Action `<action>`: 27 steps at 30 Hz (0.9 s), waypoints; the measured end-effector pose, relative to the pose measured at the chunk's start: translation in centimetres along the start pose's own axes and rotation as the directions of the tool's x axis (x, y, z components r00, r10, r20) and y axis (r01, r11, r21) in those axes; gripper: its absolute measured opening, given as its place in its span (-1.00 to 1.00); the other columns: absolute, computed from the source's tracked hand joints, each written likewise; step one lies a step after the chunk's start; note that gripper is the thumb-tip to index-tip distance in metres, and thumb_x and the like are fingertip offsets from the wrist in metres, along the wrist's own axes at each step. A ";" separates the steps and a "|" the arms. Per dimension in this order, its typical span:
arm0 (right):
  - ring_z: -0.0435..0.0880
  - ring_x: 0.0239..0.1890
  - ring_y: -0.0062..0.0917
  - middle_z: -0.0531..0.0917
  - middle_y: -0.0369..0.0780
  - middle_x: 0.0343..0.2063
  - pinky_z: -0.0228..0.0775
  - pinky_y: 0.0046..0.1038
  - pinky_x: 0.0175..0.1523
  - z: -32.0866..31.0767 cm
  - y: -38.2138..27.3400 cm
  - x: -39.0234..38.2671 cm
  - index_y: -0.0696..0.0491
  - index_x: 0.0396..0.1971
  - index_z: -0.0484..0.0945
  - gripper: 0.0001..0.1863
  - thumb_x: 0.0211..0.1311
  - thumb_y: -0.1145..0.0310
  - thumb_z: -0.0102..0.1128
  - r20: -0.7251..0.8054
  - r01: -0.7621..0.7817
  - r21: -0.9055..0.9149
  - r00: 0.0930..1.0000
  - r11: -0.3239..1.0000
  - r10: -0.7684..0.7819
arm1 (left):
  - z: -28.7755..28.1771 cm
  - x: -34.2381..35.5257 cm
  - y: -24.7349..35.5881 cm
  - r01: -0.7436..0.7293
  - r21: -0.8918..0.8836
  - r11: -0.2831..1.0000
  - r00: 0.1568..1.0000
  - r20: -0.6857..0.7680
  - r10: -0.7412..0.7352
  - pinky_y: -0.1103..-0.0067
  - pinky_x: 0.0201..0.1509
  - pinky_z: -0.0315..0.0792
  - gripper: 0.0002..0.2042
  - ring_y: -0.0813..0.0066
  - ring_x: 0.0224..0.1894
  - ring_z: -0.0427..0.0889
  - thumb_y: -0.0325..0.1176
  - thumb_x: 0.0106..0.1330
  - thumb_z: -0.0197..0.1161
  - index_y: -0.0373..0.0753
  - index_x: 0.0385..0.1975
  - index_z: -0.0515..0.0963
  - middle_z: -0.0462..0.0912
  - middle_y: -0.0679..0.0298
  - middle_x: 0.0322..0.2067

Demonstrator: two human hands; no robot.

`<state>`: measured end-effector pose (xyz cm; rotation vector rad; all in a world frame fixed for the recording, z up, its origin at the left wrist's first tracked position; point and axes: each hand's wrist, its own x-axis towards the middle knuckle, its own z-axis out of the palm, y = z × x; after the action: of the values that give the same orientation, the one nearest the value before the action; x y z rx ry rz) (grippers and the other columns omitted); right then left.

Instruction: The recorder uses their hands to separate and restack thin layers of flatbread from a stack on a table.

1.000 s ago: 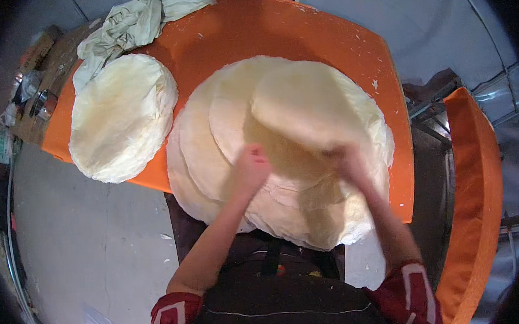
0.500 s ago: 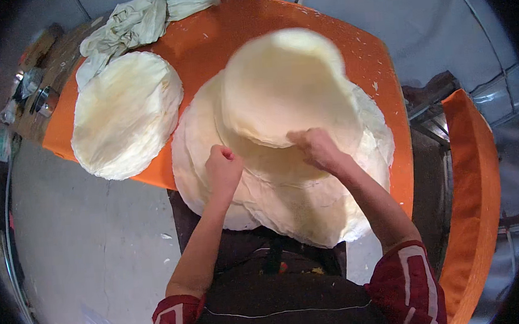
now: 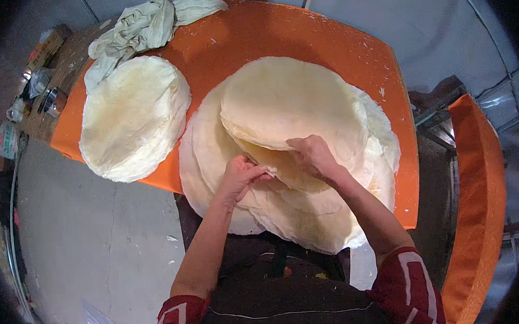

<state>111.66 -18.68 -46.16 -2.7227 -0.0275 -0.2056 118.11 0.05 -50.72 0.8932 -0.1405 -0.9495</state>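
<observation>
Thin, pale, round dough-like sheets [image 3: 291, 93] lie overlapped in a broad pile on the orange-covered table, the uppermost near the middle. My right hand [image 3: 311, 157] grips the near edge of an upper sheet, fingers closed on it. Lower and to the left, my left hand [image 3: 247, 178] pinches the edge of a sheet beneath, and a gap shows between the two layers. A second, neater stack of similar cream rounds [image 3: 130, 117] sits at the table's left side.
A crumpled pale cloth [image 3: 133, 29] lies at the table's back left. Beside it a wooden surface holds a metal container [image 3: 57, 103] and bags. An orange padded piece [image 3: 479, 201] stands at the right; the orange table cover [image 3: 347, 41] has scattered flakes.
The top sheet, lifted and blurred earlier, now rests lower on the pile. My left hand has moved right from the pile's left part to pinch an edge near my right hand.
</observation>
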 end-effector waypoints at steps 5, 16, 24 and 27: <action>0.48 -0.58 -0.15 0.47 -0.05 -0.71 0.31 -0.23 -0.46 0.4 -0.7 0.1 0.07 -0.63 0.42 -0.87 -0.13 0.33 0.04 0.048 -0.030 0.047 0.998 0.998 0.028 | 0.2 0.8 0.5 -0.063 0.072 0.995 0.994 0.095 0.056 0.62 -0.30 0.51 -0.69 0.43 -0.32 0.55 -0.64 0.00 0.08 -0.41 -0.18 0.34 0.50 0.14 -0.28; 0.53 -0.53 -0.21 0.53 -0.09 -0.64 0.35 -0.30 -0.41 3.4 -3.2 -0.4 0.02 -0.32 0.44 -0.66 -0.14 0.19 0.18 -0.201 -0.091 -0.041 0.976 0.995 0.081 | 0.9 3.5 -1.8 -0.115 -0.079 0.990 0.941 -0.329 0.083 0.51 -0.29 0.48 -0.74 0.37 -0.31 0.53 -0.66 -0.02 -0.04 -0.40 -0.27 0.39 0.50 0.14 -0.33; 0.55 -0.45 -0.27 0.56 -0.08 -0.51 0.35 -0.37 -0.34 -2.2 0.8 4.7 0.07 -0.27 0.47 -0.51 -0.18 0.04 0.21 0.458 0.014 0.052 0.888 0.999 -0.037 | 0.6 3.2 -2.2 -0.031 -0.206 0.978 0.956 -0.291 -0.031 0.52 -0.27 0.48 -0.64 0.32 -0.27 0.52 -0.68 -0.03 -0.09 -0.42 -0.15 0.29 0.47 0.08 -0.29; 0.54 -0.38 -0.20 0.55 -0.01 -0.48 0.35 -0.30 -0.28 -0.1 -4.1 2.5 0.04 -0.06 0.30 -0.39 -0.16 0.09 0.19 0.354 -0.106 -0.054 0.928 0.993 0.118 | 0.6 3.1 -2.6 -0.077 0.025 0.997 0.918 -0.389 0.080 0.51 -0.28 0.44 -0.66 0.36 -0.27 0.50 -0.65 -0.08 -0.08 -0.42 -0.21 0.35 0.47 0.14 -0.28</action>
<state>113.93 -15.04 -44.04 -2.7472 0.0291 0.3265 117.97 -3.35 -53.01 1.0605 0.1609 -0.6802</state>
